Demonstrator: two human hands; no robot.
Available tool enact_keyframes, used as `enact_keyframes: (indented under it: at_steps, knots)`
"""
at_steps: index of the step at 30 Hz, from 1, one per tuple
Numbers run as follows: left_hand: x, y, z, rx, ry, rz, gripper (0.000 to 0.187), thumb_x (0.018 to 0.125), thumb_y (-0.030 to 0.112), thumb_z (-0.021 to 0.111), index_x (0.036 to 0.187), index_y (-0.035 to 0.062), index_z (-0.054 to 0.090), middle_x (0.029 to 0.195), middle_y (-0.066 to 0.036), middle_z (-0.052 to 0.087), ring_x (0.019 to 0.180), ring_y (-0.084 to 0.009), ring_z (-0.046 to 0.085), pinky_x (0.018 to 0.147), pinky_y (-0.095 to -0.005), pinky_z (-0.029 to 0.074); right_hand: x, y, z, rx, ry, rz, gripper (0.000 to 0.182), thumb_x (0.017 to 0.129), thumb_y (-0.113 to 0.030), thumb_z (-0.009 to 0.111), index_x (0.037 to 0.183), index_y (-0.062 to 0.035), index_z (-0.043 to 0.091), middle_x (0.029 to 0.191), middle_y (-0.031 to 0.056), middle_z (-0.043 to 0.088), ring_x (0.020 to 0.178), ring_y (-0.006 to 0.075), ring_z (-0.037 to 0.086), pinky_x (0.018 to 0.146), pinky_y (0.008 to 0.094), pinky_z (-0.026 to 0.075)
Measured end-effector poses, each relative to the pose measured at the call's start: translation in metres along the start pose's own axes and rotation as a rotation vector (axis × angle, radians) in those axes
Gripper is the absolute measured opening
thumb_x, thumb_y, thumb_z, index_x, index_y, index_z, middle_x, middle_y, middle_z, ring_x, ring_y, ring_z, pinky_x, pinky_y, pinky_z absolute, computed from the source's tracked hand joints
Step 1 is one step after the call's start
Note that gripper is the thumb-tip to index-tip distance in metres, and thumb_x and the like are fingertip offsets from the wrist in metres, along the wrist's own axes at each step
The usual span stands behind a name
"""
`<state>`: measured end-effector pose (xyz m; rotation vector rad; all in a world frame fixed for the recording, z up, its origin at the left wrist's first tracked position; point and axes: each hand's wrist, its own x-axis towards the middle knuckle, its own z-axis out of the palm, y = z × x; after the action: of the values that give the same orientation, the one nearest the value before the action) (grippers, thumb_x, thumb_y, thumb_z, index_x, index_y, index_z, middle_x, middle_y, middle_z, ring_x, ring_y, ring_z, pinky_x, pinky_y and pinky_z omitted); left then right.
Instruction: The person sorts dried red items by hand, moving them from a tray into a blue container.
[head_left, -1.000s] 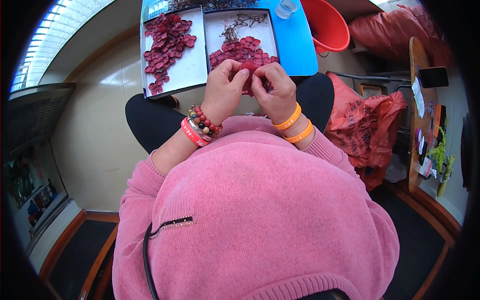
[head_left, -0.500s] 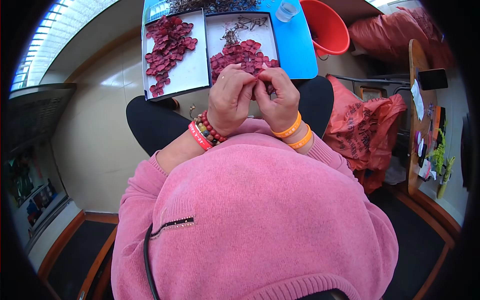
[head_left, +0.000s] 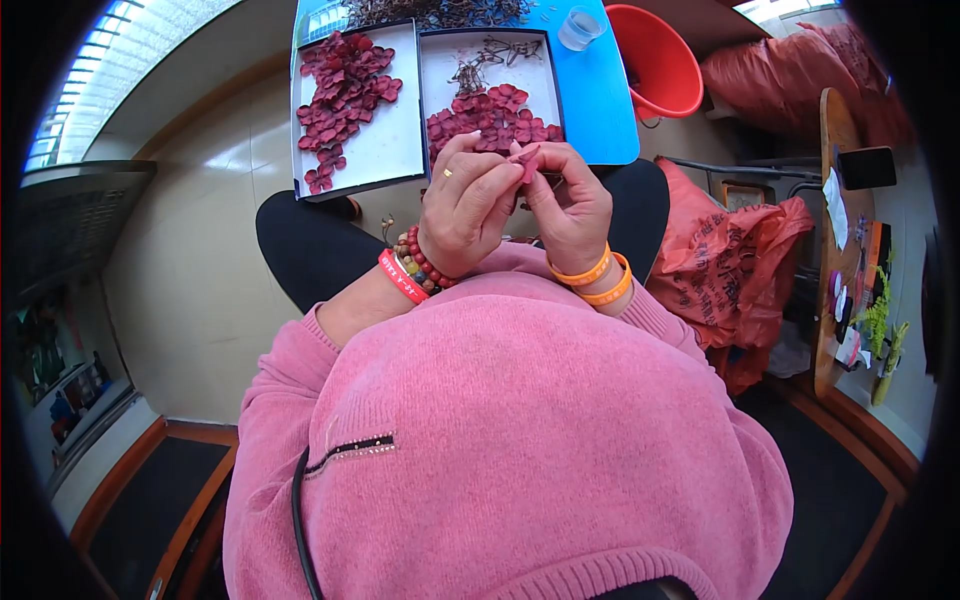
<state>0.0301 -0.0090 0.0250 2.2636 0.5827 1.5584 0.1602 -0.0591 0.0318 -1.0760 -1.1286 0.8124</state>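
Pinched between my fingertips in front of my chest is a small dark-pink fabric flower [head_left: 528,162]. My right hand [head_left: 572,210] grips it between thumb and fingers, showing its paler side. Against it from the other side presses my left hand [head_left: 465,208], closed with its fingertips on the flower. Just beyond my hands, a shallow white box [head_left: 545,85] holds a heap of dark-red flowers [head_left: 505,115] and some thin brown stems [head_left: 485,65]. To the left, a second white box [head_left: 385,150] carries more loose red flowers [head_left: 340,95].
Both boxes rest on a blue table [head_left: 605,110]. A pile of brown stems [head_left: 430,12] and a clear cup [head_left: 579,30] stand at its far side. Right of it are a red bucket [head_left: 660,65], red plastic bags [head_left: 725,260] and a wooden board [head_left: 830,330] with small items.
My hands have turned and opened slightly apart at the fingertips, so the pinched flower now shows. The view has shifted a little; the boxes stay put.
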Motion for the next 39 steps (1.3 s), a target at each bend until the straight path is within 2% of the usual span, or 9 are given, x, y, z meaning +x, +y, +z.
enact_keyframes:
  at_steps: [7, 10, 16, 20, 23, 29, 32, 35, 39]
  knots:
    - [0.0, -0.001, 0.004, -0.026, 0.035, -0.053, 0.02, 0.074, -0.001, 0.066, 0.093, 0.0028, 0.062, 0.085, -0.009, 0.061, 0.074, -0.0242, 0.059, 0.081, -0.0424, 0.047, -0.001, 0.0, -0.004, -0.01, -0.009, 0.138, 0.007, 0.087, 0.004, 0.055, 0.093, 0.0027, 0.057, 0.095, 0.0063, 0.056, 0.072, 0.0089, 0.058, 0.061, 0.0208, 0.049]
    - [-0.003, 0.0, 0.004, -0.051, -0.012, -0.145, 0.018, 0.077, -0.007, 0.063, 0.093, -0.0003, 0.063, 0.086, -0.012, 0.06, 0.08, -0.0238, 0.059, 0.081, -0.0315, 0.047, 0.001, 0.0, -0.003, 0.022, 0.012, 0.186, 0.005, 0.087, 0.001, 0.058, 0.092, 0.0022, 0.059, 0.091, 0.0049, 0.056, 0.071, 0.0083, 0.057, 0.06, 0.0203, 0.048]
    - [-0.005, 0.005, -0.004, -0.428, -0.054, -0.678, 0.016, 0.089, 0.002, 0.053, 0.103, -0.0009, 0.059, 0.094, -0.008, 0.061, 0.084, -0.0122, 0.057, 0.076, -0.023, 0.046, 0.003, 0.018, -0.009, -0.014, 0.061, 0.279, 0.007, 0.086, -0.005, 0.063, 0.091, -0.001, 0.061, 0.084, 0.001, 0.058, 0.068, 0.0066, 0.056, 0.06, 0.0187, 0.046]
    - [-0.01, -0.001, 0.0, -0.571, -0.066, -0.792, 0.023, 0.086, 0.002, 0.056, 0.109, -0.0006, 0.055, 0.094, -0.007, 0.061, 0.084, -0.0114, 0.06, 0.072, -0.0247, 0.05, 0.003, 0.011, -0.005, 0.027, 0.029, 0.376, 0.007, 0.087, -0.008, 0.062, 0.092, -0.0024, 0.061, 0.077, -0.0001, 0.059, 0.066, 0.0059, 0.055, 0.058, 0.0184, 0.046]
    - [-0.01, 0.002, -0.006, -0.666, -0.178, -0.771, 0.024, 0.09, 0.006, 0.052, 0.114, -0.0005, 0.052, 0.106, -0.006, 0.058, 0.09, -0.0108, 0.056, 0.079, -0.0237, 0.047, 0.003, 0.005, -0.003, 0.134, 0.044, 0.474, 0.009, 0.088, -0.009, 0.06, 0.094, -0.0019, 0.06, 0.073, 0.0006, 0.059, 0.062, 0.0066, 0.056, 0.055, 0.0195, 0.047]
    - [-0.014, -0.005, -0.003, -0.776, -0.146, -1.085, 0.022, 0.089, 0.006, 0.054, 0.11, 0.0021, 0.054, 0.09, -0.003, 0.062, 0.075, -0.0083, 0.059, 0.067, -0.023, 0.049, 0.003, 0.004, -0.003, 0.323, 0.053, 0.628, 0.014, 0.094, -0.014, 0.051, 0.097, -0.0025, 0.059, 0.077, 0.0019, 0.06, 0.059, 0.0076, 0.057, 0.053, 0.0203, 0.047]
    - [-0.018, -0.013, -0.006, -0.933, -0.121, -1.259, 0.02, 0.089, 0.007, 0.053, 0.108, 0.0022, 0.055, 0.085, -0.003, 0.062, 0.07, -0.0091, 0.059, 0.063, -0.0237, 0.05, 0.001, 0.01, -0.013, 0.169, -0.023, 0.606, 0.024, 0.098, -0.019, 0.044, 0.104, -0.0007, 0.057, 0.089, 0.0037, 0.06, 0.072, 0.0087, 0.057, 0.063, 0.0237, 0.049]
    - [-0.023, -0.019, -0.008, -1.081, -0.118, -1.364, 0.02, 0.09, 0.008, 0.051, 0.109, 0.0036, 0.054, 0.087, -0.005, 0.062, 0.07, -0.0133, 0.06, 0.065, -0.0258, 0.05, 0.0, 0.011, -0.018, 0.002, -0.037, 0.394, 0.018, 0.094, -0.013, 0.048, 0.105, -0.0015, 0.057, 0.092, 0.0033, 0.059, 0.077, 0.0092, 0.056, 0.067, 0.022, 0.047]
    - [-0.021, -0.02, -0.01, -1.138, -0.102, -1.443, 0.017, 0.091, 0.008, 0.049, 0.107, 0.0026, 0.054, 0.089, -0.007, 0.063, 0.072, -0.0152, 0.061, 0.066, -0.033, 0.054, 0.004, -0.001, -0.023, -0.427, -0.215, -0.018, 0.023, 0.078, -0.003, 0.062, 0.101, -0.0018, 0.057, 0.087, 0.0074, 0.059, 0.081, 0.0178, 0.059, 0.069, 0.0263, 0.048]
